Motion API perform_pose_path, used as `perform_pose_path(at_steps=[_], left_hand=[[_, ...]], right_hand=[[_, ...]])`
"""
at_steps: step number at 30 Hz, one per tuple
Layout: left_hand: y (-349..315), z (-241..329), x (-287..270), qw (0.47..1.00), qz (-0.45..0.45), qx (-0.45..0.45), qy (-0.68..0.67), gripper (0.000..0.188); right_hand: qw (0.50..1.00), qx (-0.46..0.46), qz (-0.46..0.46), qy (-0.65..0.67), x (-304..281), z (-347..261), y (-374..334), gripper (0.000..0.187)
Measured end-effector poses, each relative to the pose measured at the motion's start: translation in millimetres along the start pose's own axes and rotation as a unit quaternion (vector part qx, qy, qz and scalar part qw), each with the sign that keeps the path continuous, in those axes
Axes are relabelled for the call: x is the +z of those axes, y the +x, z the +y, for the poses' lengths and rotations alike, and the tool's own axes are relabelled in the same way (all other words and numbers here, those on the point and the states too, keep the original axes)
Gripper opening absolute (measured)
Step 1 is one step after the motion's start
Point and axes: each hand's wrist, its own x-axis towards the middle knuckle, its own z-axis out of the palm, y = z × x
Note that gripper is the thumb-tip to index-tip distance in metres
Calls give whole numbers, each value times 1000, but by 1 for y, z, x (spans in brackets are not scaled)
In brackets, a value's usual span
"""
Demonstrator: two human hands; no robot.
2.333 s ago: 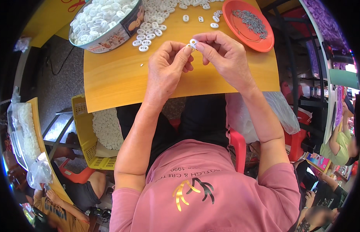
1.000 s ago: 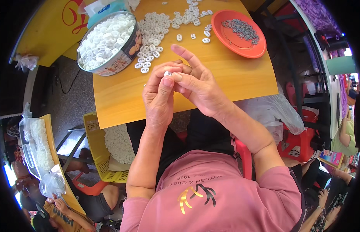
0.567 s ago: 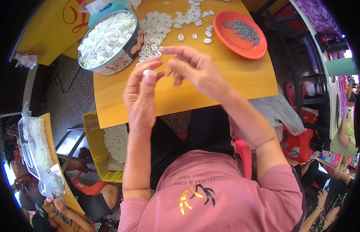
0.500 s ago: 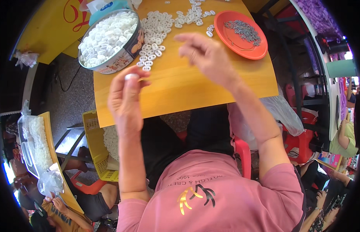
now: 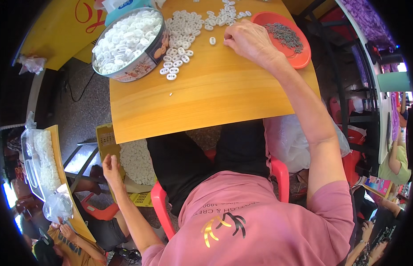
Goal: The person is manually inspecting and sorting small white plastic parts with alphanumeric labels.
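My right hand (image 5: 250, 42) is over the table (image 5: 206, 95), beside the red-orange plate (image 5: 299, 62). Its fingers are bent together, and their tips are mostly hidden, so I cannot make out what they hold. A single white oval piece with two holes (image 5: 212, 41) lies just left of those fingertips. Down at the left, my left hand (image 5: 111, 170) is beyond the table edge, above the side of a yellow basket (image 5: 106, 138). Its fingers look apart, with nothing visible in them. Many white pieces (image 5: 136, 162) fill the basket.
A round tin (image 5: 134, 71) heaped with white oval pieces stands at the table's back left. Loose pieces (image 5: 182, 29) spread beside it. Small grey metal parts (image 5: 284, 36) lie in the plate. A red chair (image 5: 161, 206) and clear plastic bags (image 5: 288, 142) are near me.
My left hand has gone from above the table down left to the basket; the white piece at its fingertips no longer shows. My right hand moved right, toward the plate. One oval piece now lies apart.
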Motion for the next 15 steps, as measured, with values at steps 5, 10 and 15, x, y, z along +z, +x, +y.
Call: perform_pose_path(at_steps=[5,10,15], left_hand=[[-2,-17,5,995,36,84,46,46],[-3,2,18,972,92,175,128,35],[-70,127,68,919,118,376,31,18]], right_hand=[[997,-38,39,-56,11,3,-1,13],[987,-59,152,16,4,4,-9,15],[900,112,-10,421,-31,-13,-32,21]])
